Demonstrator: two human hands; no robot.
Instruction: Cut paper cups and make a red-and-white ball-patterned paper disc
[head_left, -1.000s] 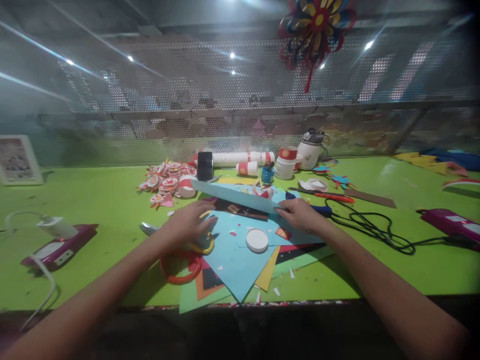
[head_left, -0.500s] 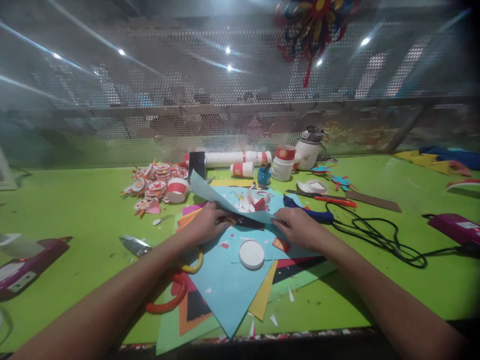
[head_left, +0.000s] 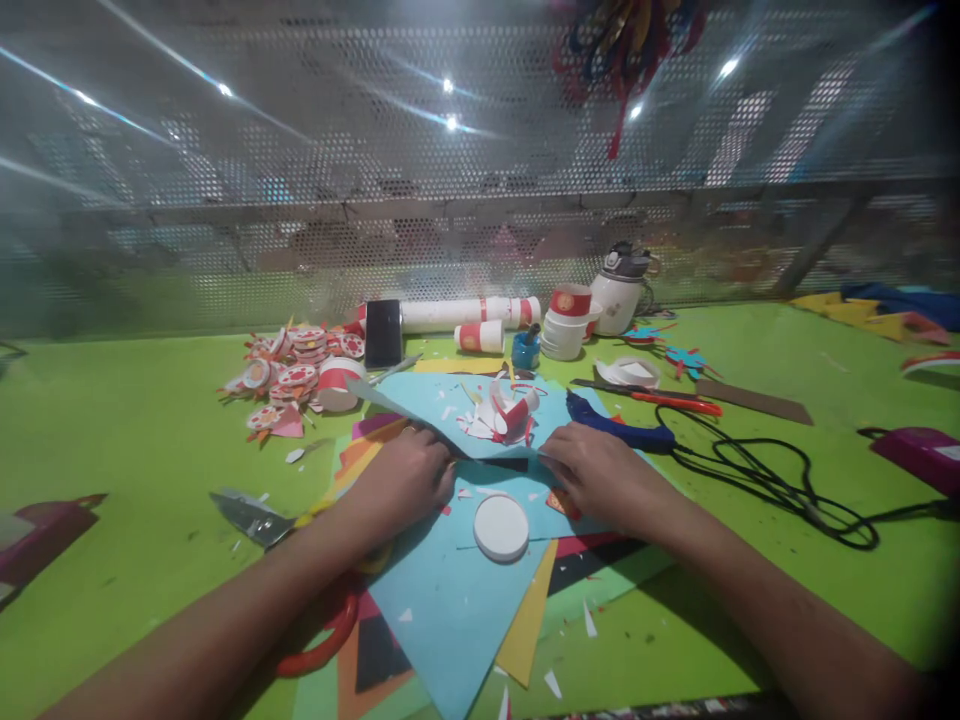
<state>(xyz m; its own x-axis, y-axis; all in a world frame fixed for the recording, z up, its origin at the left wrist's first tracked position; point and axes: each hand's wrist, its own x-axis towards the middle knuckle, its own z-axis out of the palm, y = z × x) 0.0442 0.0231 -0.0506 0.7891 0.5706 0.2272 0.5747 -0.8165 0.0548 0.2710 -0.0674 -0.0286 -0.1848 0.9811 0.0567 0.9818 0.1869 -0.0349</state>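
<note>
My left hand [head_left: 416,472] is closed on the near left edge of a light blue sheet of paper [head_left: 420,400], and my right hand [head_left: 589,468] pinches the same sheet at its near right. Between them the near edge is slightly raised. White and red paper-cup scraps [head_left: 504,412] lie in a heap on it. Below the hands, a round white disc [head_left: 501,527] rests on another light blue sheet [head_left: 450,610], over a fanned stack of coloured papers. Scissors [head_left: 251,515] with red and yellow handles lie partly under my left forearm.
A blue glue gun [head_left: 626,430] and its black cable lie right of my right hand. Behind are a phone [head_left: 384,335], paper cups [head_left: 480,337], a blue bottle [head_left: 526,349] and a white flask [head_left: 619,290]. Decorated paper discs [head_left: 296,375] are piled at the left.
The raised sheet has come down at its left and far side, so the scraps on it show more. My left hand has moved slightly left and lower. The view has shifted a little.
</note>
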